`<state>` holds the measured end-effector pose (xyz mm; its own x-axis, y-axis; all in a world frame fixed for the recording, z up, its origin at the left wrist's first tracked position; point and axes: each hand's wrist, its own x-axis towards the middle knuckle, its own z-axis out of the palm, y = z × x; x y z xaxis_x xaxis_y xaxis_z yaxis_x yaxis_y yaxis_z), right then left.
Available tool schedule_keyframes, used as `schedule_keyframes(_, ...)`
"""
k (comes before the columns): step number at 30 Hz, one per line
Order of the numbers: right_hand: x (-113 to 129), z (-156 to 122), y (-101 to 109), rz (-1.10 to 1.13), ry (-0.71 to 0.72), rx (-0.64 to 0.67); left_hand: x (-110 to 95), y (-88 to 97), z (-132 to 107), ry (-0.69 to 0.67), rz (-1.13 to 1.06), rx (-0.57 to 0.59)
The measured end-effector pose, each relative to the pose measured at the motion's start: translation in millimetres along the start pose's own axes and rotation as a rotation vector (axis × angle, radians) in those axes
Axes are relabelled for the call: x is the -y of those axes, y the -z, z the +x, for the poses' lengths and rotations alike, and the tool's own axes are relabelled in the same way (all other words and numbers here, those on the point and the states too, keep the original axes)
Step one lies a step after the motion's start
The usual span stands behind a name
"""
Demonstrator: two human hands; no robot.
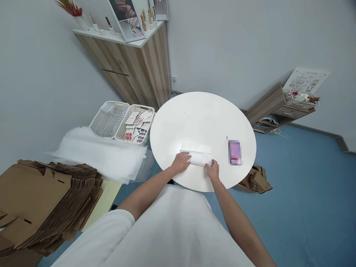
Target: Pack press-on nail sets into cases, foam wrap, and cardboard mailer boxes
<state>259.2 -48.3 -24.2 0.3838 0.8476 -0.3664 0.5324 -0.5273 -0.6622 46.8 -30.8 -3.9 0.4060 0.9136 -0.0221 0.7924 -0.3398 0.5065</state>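
Note:
A white foam sheet [198,158], folded over into a flat roll, lies near the front of the round white table [200,115]. A thin flap of it spreads out behind the roll. My left hand [181,162] grips the roll's left end, fingers curled over the top. At the opposite end, my right hand [213,170] pinches the edge between thumb and fingers. Whether anything is wrapped inside is hidden. To the right of my right hand lies a purple, pixelated rectangular item [235,152].
Left of the table stand a basket of transparent plastic trays [109,118] and a basket of printed cards [136,126]. Nearer are stacked white foam sheets [102,152] and flattened cardboard boxes [55,200]. A brown cardboard box [257,180] sits on the floor at right.

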Motion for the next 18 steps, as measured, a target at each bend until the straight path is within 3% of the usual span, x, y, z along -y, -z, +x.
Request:
schedule_keyframes(5, 15, -6, -6, 0.322, -0.217, 0.045, -8, -10.7, -4, -0.071, 0.108, 0.112)
schedule_keyframes(8, 18, -6, -2, 0.411, -0.260, 0.090, -7, -11.2, -5, -0.105, 0.125, 0.148)
schedule_keyframes(15, 18, -8, 4, 0.412, -0.194, 0.091, -11, -9.9, -10, -0.176, 0.114, 0.201)
schedule_keyframes(18, 22, -10, -2, 0.398, -0.069, 0.165, -16, -10.1, -10, -0.192, 0.087, 0.207)
